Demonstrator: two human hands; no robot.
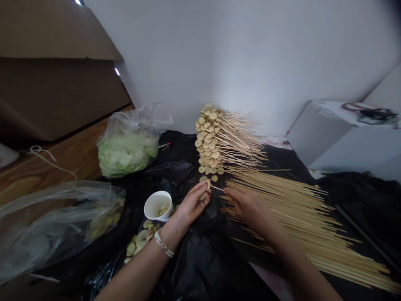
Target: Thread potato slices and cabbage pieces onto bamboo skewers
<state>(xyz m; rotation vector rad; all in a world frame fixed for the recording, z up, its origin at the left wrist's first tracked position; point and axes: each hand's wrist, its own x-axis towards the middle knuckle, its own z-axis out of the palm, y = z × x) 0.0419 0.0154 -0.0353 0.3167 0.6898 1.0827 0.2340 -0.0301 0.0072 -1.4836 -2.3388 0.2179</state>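
Between the fingers of my left hand [196, 201] is a thin, round, pale slice [207, 184] that looks like potato. My right hand [246, 205] pinches a wooden skewer [217, 188], whose far end meets the slice; whether it has pierced through I cannot tell. Just beyond my hands lies a stack of skewered slices [207, 138], their bare sticks pointing right. Loose skewers [291, 209] spread in a wide layer under and beside my right forearm. Near my left wrist, more loose slices [140, 240] lie by a white cup [158, 205] with some pieces inside.
Black plastic sheeting [200, 267] covers the work surface. A clear bag of pale green leaves [128, 150] stands at the back left, with another clear bag [62, 221] in front. A cardboard box [56, 96] stands left, a white box [328, 133] right.
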